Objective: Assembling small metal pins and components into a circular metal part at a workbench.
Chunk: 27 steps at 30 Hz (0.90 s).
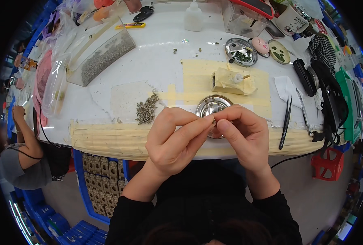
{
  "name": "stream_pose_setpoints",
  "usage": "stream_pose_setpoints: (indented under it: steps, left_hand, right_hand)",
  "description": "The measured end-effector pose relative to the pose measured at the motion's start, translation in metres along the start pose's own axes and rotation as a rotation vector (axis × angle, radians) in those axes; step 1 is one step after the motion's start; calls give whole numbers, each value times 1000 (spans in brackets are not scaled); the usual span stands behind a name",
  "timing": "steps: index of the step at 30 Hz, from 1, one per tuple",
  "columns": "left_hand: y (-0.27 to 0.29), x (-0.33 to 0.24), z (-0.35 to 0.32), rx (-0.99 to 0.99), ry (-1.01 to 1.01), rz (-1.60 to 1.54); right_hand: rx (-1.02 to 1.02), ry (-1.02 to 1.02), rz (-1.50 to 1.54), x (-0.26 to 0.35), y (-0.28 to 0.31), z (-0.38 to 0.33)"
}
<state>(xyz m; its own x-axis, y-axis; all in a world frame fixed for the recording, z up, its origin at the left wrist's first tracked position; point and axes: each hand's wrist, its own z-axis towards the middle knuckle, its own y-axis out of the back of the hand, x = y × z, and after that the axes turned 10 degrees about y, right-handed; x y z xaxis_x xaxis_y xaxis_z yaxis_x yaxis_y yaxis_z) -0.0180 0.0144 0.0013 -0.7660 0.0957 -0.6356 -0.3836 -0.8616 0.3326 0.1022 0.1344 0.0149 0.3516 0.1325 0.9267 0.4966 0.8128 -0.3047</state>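
Note:
My left hand (pixel 175 139) and my right hand (pixel 244 134) meet fingertip to fingertip above the near side of a round shiny metal dish (pixel 214 98). Both are closed in a pinch around something tiny, mostly hidden by the fingers, so its kind is unclear. Small pieces lie inside the dish. Left of it, a heap of small grey metal parts (pixel 147 108) rests on a clear sheet (pixel 122 96). Behind the dish stands a block wrapped in yellowish tape (pixel 234 81), with a short stick on its top. Black tweezers (pixel 286 122) lie to the right of my right hand.
A clear tray of grey granules (pixel 104 61) stands at back left, a white pump bottle (pixel 193 17) at the back. Dishes with dark green pieces (pixel 241 52) sit back right. Masking tape (pixel 108 139) covers the table's front edge. Below are a blue crate (pixel 87 196) and red stool (pixel 327 165); another person (pixel 24 163) sits left.

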Motion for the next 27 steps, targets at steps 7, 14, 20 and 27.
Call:
stream_pose_setpoints:
  steps: [7, 14, 20, 27]
  left_hand:
    - [-1, -1, 0, 5, 92, 20]
    - [0, 0, -1, 26, 124, 41]
    - [-1, -2, -1, 15, 142, 29]
    - [-1, -2, -1, 58, 194, 1]
  right_hand:
    - [93, 603, -741, -1, -3, 1]
    - [98, 825, -923, -8, -1, 3]
    - [55, 849, -990, -13, 2, 5]
    - [152, 885, -1032, -3, 3, 7]
